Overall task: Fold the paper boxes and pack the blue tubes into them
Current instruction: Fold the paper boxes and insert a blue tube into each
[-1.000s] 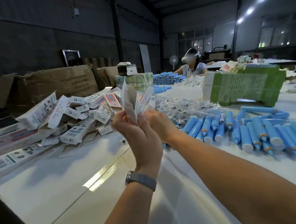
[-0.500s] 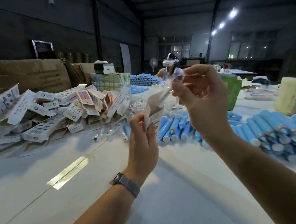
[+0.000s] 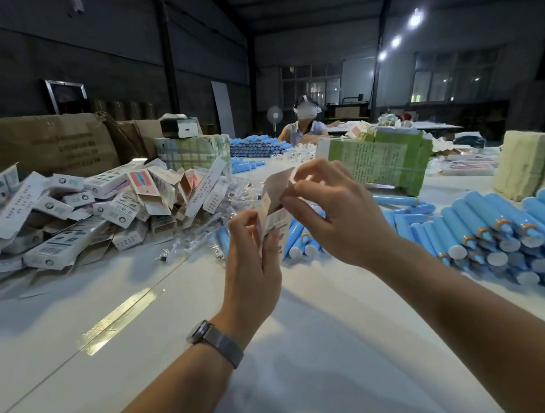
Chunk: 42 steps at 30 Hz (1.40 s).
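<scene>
Cardboard is what we have between our hands: a small paper box (image 3: pixel 272 206), held up above the white table (image 3: pixel 307 349) in front of us, its top flap standing open. Our left hand (image 3: pixel 252 265) grips the lower body of the box between thumb and fingers, and our right hand (image 3: pixel 333 215) pinches the upper flap at its edge. We judge the box to be very light and thin, stiff along its printed panels but quick to crease or crush if we squeeze across the open middle, so we would hold it by the side edges and bend only at the scored lines. The blue tubes (image 3: pixel 492 233) lie heaped on the table to our right, well apart from the box; they look smooth and round, likely to roll, so each is best taken around its middle. A pile of folded boxes (image 3: pixel 104 211) lies to our left.
</scene>
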Each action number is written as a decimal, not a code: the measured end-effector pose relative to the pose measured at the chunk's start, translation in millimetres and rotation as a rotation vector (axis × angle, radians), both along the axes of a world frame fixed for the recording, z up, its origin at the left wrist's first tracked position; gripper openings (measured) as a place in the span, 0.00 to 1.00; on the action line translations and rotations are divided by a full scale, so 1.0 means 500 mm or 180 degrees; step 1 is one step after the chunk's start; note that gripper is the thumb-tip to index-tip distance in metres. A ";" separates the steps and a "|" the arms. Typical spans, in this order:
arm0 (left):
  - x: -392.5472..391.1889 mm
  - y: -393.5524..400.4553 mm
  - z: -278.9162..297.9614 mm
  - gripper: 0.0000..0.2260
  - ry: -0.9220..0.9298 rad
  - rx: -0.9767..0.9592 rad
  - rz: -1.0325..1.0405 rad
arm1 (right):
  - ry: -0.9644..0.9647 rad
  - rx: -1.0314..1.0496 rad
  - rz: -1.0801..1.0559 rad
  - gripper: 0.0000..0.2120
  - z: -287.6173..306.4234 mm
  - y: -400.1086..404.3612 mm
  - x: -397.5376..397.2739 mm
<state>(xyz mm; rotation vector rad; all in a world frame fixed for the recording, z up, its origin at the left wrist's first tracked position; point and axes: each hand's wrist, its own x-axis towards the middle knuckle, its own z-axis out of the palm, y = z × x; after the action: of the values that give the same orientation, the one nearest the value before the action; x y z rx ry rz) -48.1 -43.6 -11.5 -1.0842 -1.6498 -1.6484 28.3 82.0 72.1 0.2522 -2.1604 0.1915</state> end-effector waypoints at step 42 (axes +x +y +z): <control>0.011 -0.026 0.047 0.17 -0.0672 0.0051 -0.0845 | -0.0498 -0.2596 0.1709 0.04 -0.028 0.004 -0.017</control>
<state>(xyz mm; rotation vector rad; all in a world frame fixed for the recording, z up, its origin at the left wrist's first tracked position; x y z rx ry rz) -42.6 -56.5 12.1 -1.1977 -1.6753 -2.0020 19.8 84.0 57.8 0.3356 -1.9352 1.3886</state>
